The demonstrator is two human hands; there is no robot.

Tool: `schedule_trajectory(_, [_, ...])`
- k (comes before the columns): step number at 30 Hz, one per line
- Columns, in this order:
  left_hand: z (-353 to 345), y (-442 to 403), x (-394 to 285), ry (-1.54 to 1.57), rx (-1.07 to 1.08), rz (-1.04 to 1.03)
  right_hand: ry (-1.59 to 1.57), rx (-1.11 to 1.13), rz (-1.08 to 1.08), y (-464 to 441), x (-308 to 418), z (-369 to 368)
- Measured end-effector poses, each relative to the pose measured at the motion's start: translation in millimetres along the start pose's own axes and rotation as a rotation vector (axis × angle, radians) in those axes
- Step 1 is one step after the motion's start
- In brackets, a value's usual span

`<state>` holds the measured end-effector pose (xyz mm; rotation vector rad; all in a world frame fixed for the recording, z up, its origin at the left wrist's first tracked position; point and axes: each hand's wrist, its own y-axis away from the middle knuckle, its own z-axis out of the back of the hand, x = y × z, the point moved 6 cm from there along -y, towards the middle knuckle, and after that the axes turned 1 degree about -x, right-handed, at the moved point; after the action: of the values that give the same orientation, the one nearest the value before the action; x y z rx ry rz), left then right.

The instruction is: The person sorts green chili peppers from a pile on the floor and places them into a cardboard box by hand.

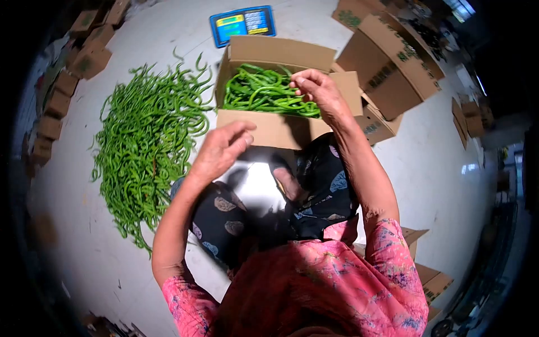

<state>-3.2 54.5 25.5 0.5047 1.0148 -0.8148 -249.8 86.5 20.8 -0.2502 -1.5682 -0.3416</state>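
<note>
A cardboard box [264, 128] with raised flaps stands in front of my knees, part-filled with long green chili peppers [261, 90]. Over its right side is my right hand [320, 94], with thumb and fingers pinched together. A curved green chili pepper [285, 71] shows at those fingertips, mostly hidden by the hand. My left hand [220, 150] hovers near the box's front left corner, fingers loosely bent and thumb apart, with nothing seen in it. To the left, a large pile of green chili peppers [146, 140] lies spread on the floor.
Behind the box sits a blue scale [242, 25] with a display and keypad. Larger cardboard cartons [387, 67] are at the back right. Several small boxes [56, 104] line the left side. More cardboard [432, 281] lies at my right, on the pale floor [438, 185].
</note>
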Motion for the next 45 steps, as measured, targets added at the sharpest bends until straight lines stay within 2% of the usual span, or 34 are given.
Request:
schedule_trajectory(2, [-30.7,-3.3,24.5,-0.044,0.065,0.008,0.081,-0.015,0.029,0.6,-10.8,16.4])
schedule_trajectory(4, [-53.1,0.9,29.1,-0.481,0.105,-0.255,0.206,-0.038,0.035,2.7,-11.4,32.1])
schedule_trajectory(5, [-58.0,2.3,33.5,-0.550,0.126,-0.214,0.279,-0.053,0.014,3.8,-9.4,39.2])
schedule_trajectory(7, [-61.5,3.2,35.4,-0.699,0.168,-0.114,0.441,-0.150,0.139,3.3,0.2,54.4])
schedule_trajectory(8, [-59.3,1.2,35.3,-0.721,0.152,-0.101,0.514,-0.196,0.199,1.2,0.0,61.0])
schedule_trajectory(9, [-57.3,-0.7,36.0,-0.744,0.136,-0.081,0.770,-0.279,0.278,-9.5,-2.7,78.5])
schedule_trajectory(10, [-55.7,-1.6,37.3,-0.765,0.120,-0.057,0.790,-0.362,0.284,5.3,18.7,84.2])
schedule_trajectory(12, [-59.6,-0.3,44.6,-0.724,0.157,0.015,1.160,-0.525,0.345,-11.1,6.6,128.0])
schedule_trajectory(14, [-67.5,4.9,56.4,-0.639,0.201,0.059,1.183,-0.651,0.255,-20.0,-11.0,173.2])
schedule_trajectory(16, [-80.3,10.1,74.4,-0.468,0.234,0.166,1.217,-0.673,0.022,-27.6,-31.4,207.2])
schedule_trajectory(18, [-96.9,18.7,84.2,-0.277,0.177,0.277,1.147,-0.479,-0.162,-35.5,-51.9,224.5])
schedule_trajectory(19, [-110.4,22.5,105.7,-0.122,0.075,0.314,0.991,-0.455,-0.229,-37.3,-68.0,233.3])
schedule_trajectory(20, [-134.7,29.1,138.4,0.277,0.075,0.667,0.835,-0.433,-0.296,-37.9,-84.2,237.9])
schedule_trajectory(22, [-156.9,31.3,132.1,0.711,-0.152,0.858,0.574,-0.338,-0.435,-31.0,-97.6,226.0])
schedule_trajectory(25, [-175.8,9.6,145.6,1.063,-0.298,0.781,0.152,-0.204,-0.428,-25.3,-123.5,213.0])
schedule_trajectory(28, [-187.0,-20.0,157.0,1.382,-0.477,0.677,0.026,-0.156,-0.361,-32.5,-136.3,218.6])
schedule_trajectory(31, [-179.3,-47.0,144.8,1.483,-0.622,0.463,0.070,-0.127,-0.368,-22.2,-118.1,204.0])
schedule_trajectory(32, [-170.5,-46.5,141.2,1.427,-0.683,0.444,0.073,-0.117,-0.381,-16.0,-110.5,197.7])
schedule_trajectory(35, [-135.8,-42.8,122.2,1.258,-0.818,0.416,0.407,-0.048,-0.340,4.9,-98.0,171.7])
schedule_trajectory(36, [-126.1,-41.7,139.4,1.183,-0.786,0.470,0.523,-0.050,-0.347,21.6,-88.0,156.1])
schedule_trajectory(38, [-97.1,-41.5,147.7,1.136,-0.844,0.474,0.209,-0.155,-0.336,62.2,-96.5,132.7])
schedule_trajectory(40, [-64.8,-50.0,186.6,1.080,-0.801,0.462,-0.082,-0.081,-0.451,101.9,-122.1,105.3])
schedule_trajectory(44, [-2.4,-64.2,168.8,0.841,-0.606,0.565,-0.350,-0.100,-0.646,162.8,-161.5,27.2])
schedule_trajectory(45, [7.2,-70.2,177.1,0.829,-0.604,0.499,-0.384,-0.095,-0.619,171.0,-170.7,7.2])
